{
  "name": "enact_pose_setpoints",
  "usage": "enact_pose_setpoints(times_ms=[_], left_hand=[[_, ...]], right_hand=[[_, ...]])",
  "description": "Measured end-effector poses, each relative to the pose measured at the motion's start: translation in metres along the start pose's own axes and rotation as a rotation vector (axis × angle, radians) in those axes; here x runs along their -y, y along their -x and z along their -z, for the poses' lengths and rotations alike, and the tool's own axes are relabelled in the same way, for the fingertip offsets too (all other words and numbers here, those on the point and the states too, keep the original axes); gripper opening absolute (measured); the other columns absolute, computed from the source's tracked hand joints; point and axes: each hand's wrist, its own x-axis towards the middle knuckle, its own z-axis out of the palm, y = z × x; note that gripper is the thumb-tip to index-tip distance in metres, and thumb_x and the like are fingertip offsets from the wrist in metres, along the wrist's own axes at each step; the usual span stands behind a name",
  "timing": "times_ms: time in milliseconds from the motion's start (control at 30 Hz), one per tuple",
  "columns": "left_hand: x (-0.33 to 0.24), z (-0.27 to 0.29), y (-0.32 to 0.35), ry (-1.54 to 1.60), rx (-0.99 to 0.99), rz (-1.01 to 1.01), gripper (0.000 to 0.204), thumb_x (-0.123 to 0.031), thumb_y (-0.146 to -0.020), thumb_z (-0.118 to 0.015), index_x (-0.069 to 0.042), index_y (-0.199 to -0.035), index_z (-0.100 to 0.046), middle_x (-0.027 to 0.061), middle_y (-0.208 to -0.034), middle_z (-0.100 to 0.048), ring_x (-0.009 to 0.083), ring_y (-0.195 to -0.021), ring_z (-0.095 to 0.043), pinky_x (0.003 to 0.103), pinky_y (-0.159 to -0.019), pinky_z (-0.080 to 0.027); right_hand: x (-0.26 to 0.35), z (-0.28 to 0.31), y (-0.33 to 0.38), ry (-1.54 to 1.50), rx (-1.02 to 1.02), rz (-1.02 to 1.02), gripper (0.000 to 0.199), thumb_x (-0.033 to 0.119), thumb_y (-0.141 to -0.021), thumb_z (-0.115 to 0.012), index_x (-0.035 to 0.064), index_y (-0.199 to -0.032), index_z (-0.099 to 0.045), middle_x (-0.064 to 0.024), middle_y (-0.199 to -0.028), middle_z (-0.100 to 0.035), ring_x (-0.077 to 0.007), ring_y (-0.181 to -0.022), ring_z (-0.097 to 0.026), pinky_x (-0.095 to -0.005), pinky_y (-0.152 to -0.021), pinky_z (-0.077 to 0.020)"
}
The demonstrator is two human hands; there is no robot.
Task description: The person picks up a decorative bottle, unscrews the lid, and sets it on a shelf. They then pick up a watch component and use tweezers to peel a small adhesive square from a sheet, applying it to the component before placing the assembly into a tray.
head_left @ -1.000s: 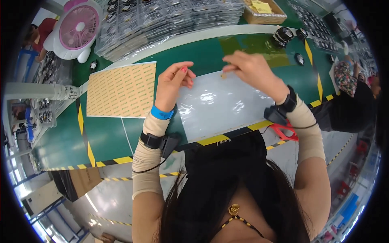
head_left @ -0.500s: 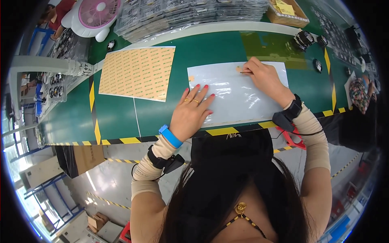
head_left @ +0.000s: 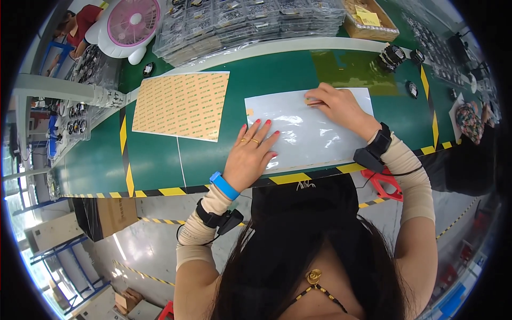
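Note:
A glossy white sheet (head_left: 304, 141) lies on the green table mat in front of me. My left hand (head_left: 248, 157) rests flat on its left part, fingers spread. Near the far edge, my right hand (head_left: 341, 109) is closed on a slim, dark tweezer-like tool (head_left: 316, 103), partly hidden by the fingers. A small tan piece (head_left: 309, 101) shows at the tool's tip, and another tan piece (head_left: 249, 112) sits at the sheet's left edge. To the left lies a tan sheet with green print (head_left: 181, 104).
Stacked clear trays of small parts (head_left: 248, 24) stand along the back, beside a pink and white fan (head_left: 133, 21) and a box with yellow notes (head_left: 370, 24). Black round parts (head_left: 392, 56) sit back right. Yellow-black tape (head_left: 290, 178) marks the table's front edge.
My right hand has shifted slightly left with the slim tool. The view has tilted a little, so the table sits lower. My left hand stays flat on the glossy sheet.

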Motion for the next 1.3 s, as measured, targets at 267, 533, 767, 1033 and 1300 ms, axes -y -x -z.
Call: enact_pose_setpoints(times_ms=[267, 533, 767, 1033, 1300], left_hand=[[0.0, 0.002, -0.008, 0.002, -0.011, -0.033, 0.041, -0.021, -0.079, -0.061, -0.011, -0.118, -0.053, 0.0118, -0.13, -0.044, 0.0302, -0.123, -0.038, 0.046, -0.101, -0.03], [0.001, 0.0, -0.054, -0.137, -0.066, -0.01, 0.039, -0.018, -0.078, -0.061, -0.01, -0.116, -0.054, 0.0116, -0.13, -0.043, 0.03, -0.12, -0.04, 0.045, -0.099, -0.033], [0.037, 0.059, -0.121, 0.051, -0.228, -0.057, 0.025, -0.012, -0.08, -0.056, -0.002, -0.104, -0.057, 0.018, -0.101, -0.057, 0.0356, -0.096, -0.052, 0.04, -0.084, -0.042], [0.112, 0.084, -0.277, -0.129, -0.308, 0.087, 0.022, -0.021, -0.084, -0.05, -0.007, -0.094, -0.064, 0.0185, -0.091, -0.062, 0.035, -0.086, -0.058, 0.043, -0.074, -0.047], [0.107, 0.054, -0.359, -0.248, 0.01, 0.382, 0.034, -0.032, -0.084, -0.055, 0.0, -0.079, -0.065, 0.0184, -0.081, -0.064, 0.0321, -0.078, -0.062, 0.04, -0.069, -0.049]], right_hand=[[-0.003, 0.008, -0.008, 0.136, -0.009, 0.046, 0.016, 0.007, -0.072, -0.062, 0.012, -0.086, -0.059, -0.0039, -0.074, -0.056, -0.0232, -0.061, -0.059, -0.0313, -0.052, -0.0464], [-0.118, 0.135, -0.105, 0.598, -0.568, -0.161, 0.015, 0.021, -0.081, -0.057, 0.0132, -0.094, -0.059, -0.0088, -0.079, -0.062, -0.0288, -0.069, -0.062, -0.0383, -0.056, -0.0478], [-0.133, 0.113, -0.088, 0.652, -0.548, -0.307, 0.012, 0.017, -0.083, -0.048, 0.0096, -0.09, -0.056, -0.0124, -0.076, -0.058, -0.0326, -0.068, -0.06, -0.0444, -0.056, -0.0464], [0.012, -0.026, -0.021, 0.216, -0.213, 0.065, 0.009, 0.013, -0.076, -0.058, 0.0101, -0.084, -0.059, -0.0048, -0.07, -0.054, -0.0189, -0.053, -0.057, -0.0306, -0.045, -0.0438], [0.008, -0.026, -0.017, 0.143, -0.184, 0.063, 0.018, 0.012, -0.075, -0.061, 0.0088, -0.093, -0.059, -0.0031, -0.067, -0.051, -0.0183, -0.052, -0.056, -0.0296, -0.043, -0.0427]])
